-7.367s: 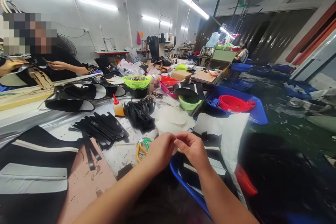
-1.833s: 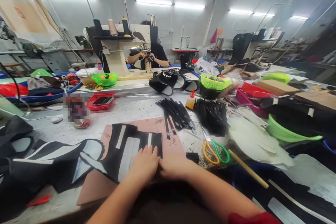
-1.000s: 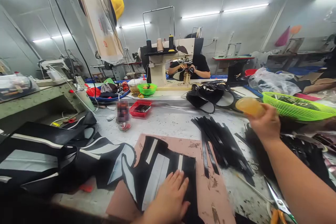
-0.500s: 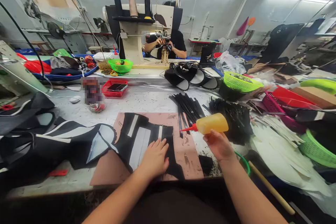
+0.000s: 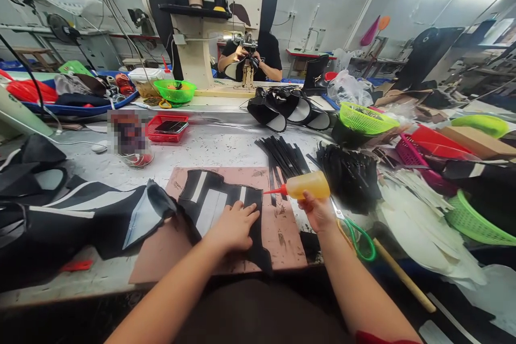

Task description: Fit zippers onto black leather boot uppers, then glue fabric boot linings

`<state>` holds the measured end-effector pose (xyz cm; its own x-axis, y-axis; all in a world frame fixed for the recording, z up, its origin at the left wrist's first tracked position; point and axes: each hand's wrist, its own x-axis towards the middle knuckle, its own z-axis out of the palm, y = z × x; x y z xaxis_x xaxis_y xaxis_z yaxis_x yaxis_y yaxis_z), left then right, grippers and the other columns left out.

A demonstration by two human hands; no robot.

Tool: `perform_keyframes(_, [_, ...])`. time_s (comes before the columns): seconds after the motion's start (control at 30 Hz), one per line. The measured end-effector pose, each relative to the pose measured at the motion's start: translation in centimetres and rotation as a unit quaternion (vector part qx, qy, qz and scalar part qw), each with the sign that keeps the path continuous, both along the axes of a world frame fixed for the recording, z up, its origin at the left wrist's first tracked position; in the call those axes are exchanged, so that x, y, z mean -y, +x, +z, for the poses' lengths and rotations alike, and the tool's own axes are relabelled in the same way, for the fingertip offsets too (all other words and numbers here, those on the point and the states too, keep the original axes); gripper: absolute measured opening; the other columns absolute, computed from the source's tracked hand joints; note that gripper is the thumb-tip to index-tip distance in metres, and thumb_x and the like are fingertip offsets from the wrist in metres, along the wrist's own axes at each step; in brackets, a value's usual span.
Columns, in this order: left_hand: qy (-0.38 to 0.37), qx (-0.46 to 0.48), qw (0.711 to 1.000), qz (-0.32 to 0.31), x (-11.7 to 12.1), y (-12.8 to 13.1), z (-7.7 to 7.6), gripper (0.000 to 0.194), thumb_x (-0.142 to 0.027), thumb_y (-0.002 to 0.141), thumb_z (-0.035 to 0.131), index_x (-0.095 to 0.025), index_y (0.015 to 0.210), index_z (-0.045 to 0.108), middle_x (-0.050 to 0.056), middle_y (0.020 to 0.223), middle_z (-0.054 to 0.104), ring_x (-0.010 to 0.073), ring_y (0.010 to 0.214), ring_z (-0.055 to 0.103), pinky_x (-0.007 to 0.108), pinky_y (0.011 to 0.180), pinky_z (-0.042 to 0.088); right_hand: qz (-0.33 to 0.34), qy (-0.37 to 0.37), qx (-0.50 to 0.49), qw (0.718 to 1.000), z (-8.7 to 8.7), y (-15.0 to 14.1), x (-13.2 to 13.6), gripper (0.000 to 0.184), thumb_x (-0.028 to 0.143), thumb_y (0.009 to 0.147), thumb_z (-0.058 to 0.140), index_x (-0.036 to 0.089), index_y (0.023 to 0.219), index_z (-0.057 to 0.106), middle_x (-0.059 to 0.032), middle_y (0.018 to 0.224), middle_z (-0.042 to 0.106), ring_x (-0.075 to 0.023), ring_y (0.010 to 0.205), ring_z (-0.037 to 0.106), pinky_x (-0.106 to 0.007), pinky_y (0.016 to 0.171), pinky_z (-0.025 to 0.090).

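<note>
My left hand [image 5: 236, 226] lies flat with spread fingers on a black shoe-upper piece [image 5: 258, 247] that has white strips and a pale patch. The piece rests on a pinkish board [image 5: 284, 236]. In my right hand [image 5: 317, 214] is a squeeze bottle [image 5: 309, 185] of yellow liquid, tilted nearly level. Its red nozzle points left, and the tip appears at the piece's right edge; whether it touches I cannot tell. Black strips [image 5: 282, 153] lie just behind the bottle. Scissors with green handles [image 5: 368, 250] sit right of my right wrist.
More black-and-white pieces [image 5: 97, 226] are heaped at left. A red tray [image 5: 151, 128] with a phone stands behind the board. Black strip bundles [image 5: 349, 177], white cut pieces [image 5: 419, 220] and a wooden handle [image 5: 407, 279] crowd the right. Across the table, a person works at a sewing machine [image 5: 193, 59].
My right hand has brought the bottle leftward, so its nozzle tip is closer to the piece's edge. The scissors show more fully. My left hand stays on the piece; the whole view has shifted slightly.
</note>
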<state>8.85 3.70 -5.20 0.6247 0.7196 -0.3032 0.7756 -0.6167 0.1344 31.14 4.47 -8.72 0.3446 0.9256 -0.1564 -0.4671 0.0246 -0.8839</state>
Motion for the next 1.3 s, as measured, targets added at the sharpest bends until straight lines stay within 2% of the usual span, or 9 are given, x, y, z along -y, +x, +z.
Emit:
perform_keyframes(0.2, [0.003, 0.009, 1.000, 0.004, 0.1, 0.0, -0.1, 0.067, -0.026, 0.062, 0.051, -0.019, 0.129, 0.042, 0.005, 0.141, 0.035, 0.0356, 0.119, 0.036, 0.051, 0.088, 0.038, 0.025, -0.010, -0.001, 1.000, -0.2, -0.1, -0.4, 0.047, 0.024, 0.042, 0.082, 0.019, 0.083, 0.061, 0.0015, 0.074, 0.066, -0.0115, 0.058, 0.059, -0.024, 0.051, 0.050])
perform_keyframes(0.37, [0.004, 0.014, 1.000, 0.005, 0.1, -0.1, -0.2, 0.067, -0.026, 0.063, 0.050, -0.018, 0.128, 0.042, 0.004, 0.141, 0.035, 0.0354, 0.118, 0.036, 0.050, 0.087, 0.038, 0.007, 0.004, 0.048, 0.999, -0.5, -0.5, -0.7, 0.042, 0.030, 0.044, 0.081, 0.017, 0.079, 0.061, 0.0013, 0.066, 0.064, -0.0097, 0.048, 0.056, -0.018, 0.037, 0.039])
perform_keyframes(0.5, [0.006, 0.019, 1.000, 0.008, 0.1, -0.1, -0.3, 0.066, -0.027, 0.063, 0.050, -0.019, 0.128, 0.042, 0.004, 0.142, 0.035, 0.0353, 0.119, 0.035, 0.050, 0.088, 0.037, 0.061, 0.008, 0.011, 0.998, -0.3, -0.6, -0.7, 0.044, 0.027, 0.045, 0.081, 0.019, 0.083, 0.061, 0.0011, 0.075, 0.067, -0.0118, 0.058, 0.061, -0.023, 0.051, 0.050])
perform_keyframes(0.57, [0.004, 0.020, 1.000, 0.008, 0.1, -0.1, -0.3, 0.066, -0.027, 0.063, 0.050, -0.019, 0.128, 0.042, 0.004, 0.142, 0.034, 0.0355, 0.119, 0.035, 0.049, 0.088, 0.037, 0.084, 0.003, 0.007, 0.996, -0.2, -0.5, -0.7, 0.046, 0.024, 0.044, 0.081, 0.019, 0.085, 0.061, 0.0007, 0.077, 0.067, -0.0120, 0.060, 0.061, -0.024, 0.053, 0.051])
perform_keyframes(0.73, [0.007, 0.022, 1.000, 0.009, 0.2, -0.1, -0.2, 0.067, -0.027, 0.062, 0.051, -0.018, 0.128, 0.043, 0.004, 0.141, 0.035, 0.0353, 0.118, 0.036, 0.049, 0.088, 0.038, 0.033, 0.001, 0.033, 0.999, -0.4, -0.5, -0.9, 0.043, 0.032, 0.044, 0.081, 0.017, 0.078, 0.060, 0.0033, 0.063, 0.063, -0.0067, 0.044, 0.053, -0.015, 0.035, 0.038])
perform_keyframes(0.87, [0.005, 0.025, 1.000, 0.012, 0.2, -0.1, -0.2, 0.066, -0.027, 0.063, 0.050, -0.018, 0.128, 0.043, 0.004, 0.141, 0.036, 0.0349, 0.119, 0.035, 0.049, 0.089, 0.037, 0.052, 0.000, 0.021, 0.998, -0.2, -0.7, -0.8, 0.042, 0.031, 0.043, 0.081, 0.018, 0.077, 0.061, 0.0018, 0.070, 0.066, -0.0093, 0.053, 0.058, -0.020, 0.046, 0.049])
perform_keyframes(0.97, [0.004, 0.024, 1.000, 0.013, 0.2, -0.1, -0.2, 0.066, -0.027, 0.062, 0.050, -0.017, 0.127, 0.044, 0.004, 0.141, 0.035, 0.0353, 0.119, 0.035, 0.049, 0.089, 0.037, 0.059, -0.006, 0.037, 0.998, -0.1, -0.7, -0.7, 0.043, 0.028, 0.041, 0.082, 0.018, 0.077, 0.061, 0.0015, 0.070, 0.065, -0.0099, 0.054, 0.058, -0.022, 0.047, 0.050])
perform_keyframes(1.13, [-0.009, 0.016, 1.000, 0.010, 0.0, -0.1, -0.1, 0.069, -0.028, 0.062, 0.050, -0.016, 0.130, 0.041, 0.005, 0.142, 0.033, 0.0358, 0.120, 0.034, 0.050, 0.090, 0.037, -0.010, -0.015, 0.082, 0.996, -0.4, -0.9, -1.2, 0.048, 0.035, 0.040, 0.082, 0.017, 0.078, 0.060, 0.0011, 0.068, 0.064, -0.0097, 0.047, 0.055, -0.021, 0.039, 0.045])
perform_keyframes(1.3, [-0.013, 0.012, 1.000, 0.011, 0.1, -0.1, 0.1, 0.068, -0.028, 0.062, 0.050, -0.016, 0.129, 0.042, 0.006, 0.142, 0.033, 0.0357, 0.121, 0.034, 0.051, 0.091, 0.036, -0.061, -0.015, 0.120, 0.991, -0.5, -1.6, -1.9, 0.048, 0.039, 0.039, 0.082, 0.015, 0.075, 0.060, 0.0005, 0.062, 0.063, -0.0111, 0.046, 0.054, -0.024, 0.041, 0.046])
